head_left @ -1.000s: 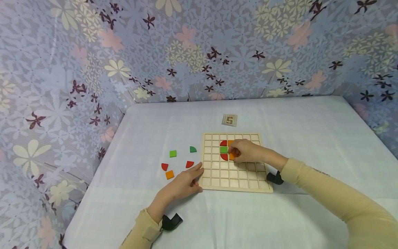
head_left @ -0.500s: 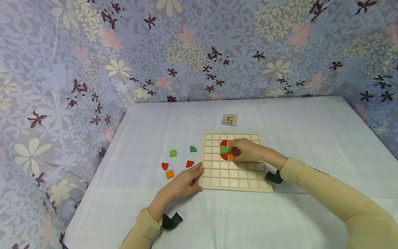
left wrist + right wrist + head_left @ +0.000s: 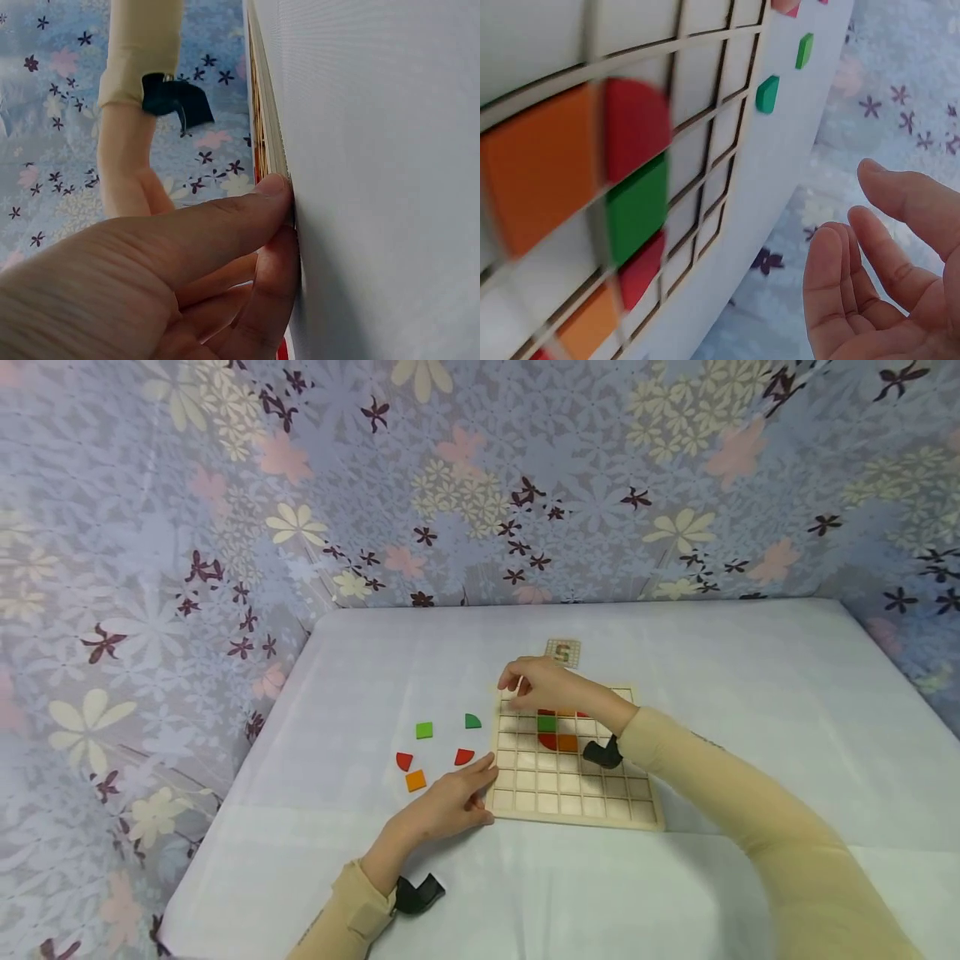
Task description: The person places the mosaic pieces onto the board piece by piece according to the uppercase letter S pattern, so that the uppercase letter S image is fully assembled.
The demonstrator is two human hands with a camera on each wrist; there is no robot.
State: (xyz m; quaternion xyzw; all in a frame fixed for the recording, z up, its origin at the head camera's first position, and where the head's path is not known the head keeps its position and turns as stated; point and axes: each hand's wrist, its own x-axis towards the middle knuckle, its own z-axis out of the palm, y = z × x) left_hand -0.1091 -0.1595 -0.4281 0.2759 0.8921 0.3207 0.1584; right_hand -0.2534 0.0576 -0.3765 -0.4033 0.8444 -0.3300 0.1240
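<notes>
A wooden grid board (image 3: 525,779) lies on the table. Set in its cells are a green square (image 3: 547,724), an orange square (image 3: 567,743) and red quarter-circle pieces, one of them a red quarter circle (image 3: 547,742) below the green. Another orange square (image 3: 544,165) shows large in the right wrist view. My left hand (image 3: 446,806) rests at the board's near left corner, its fingers along the edge and thumb (image 3: 266,196) against the rim. My right hand (image 3: 551,683) hovers over the board's far left part, fingers loosely bent and nothing between them, its forearm covering some cells.
Left of the board lie a light green square (image 3: 424,730), a dark green quarter circle (image 3: 472,721), two red quarter circles and an orange square (image 3: 416,780). A small pattern card (image 3: 562,651) lies beyond the board. Flowered cloth (image 3: 465,485) hangs behind the table.
My right hand has let go of the orange square in its cell, lifted and moved left toward the board's far left corner. The left hand stays at the edge.
</notes>
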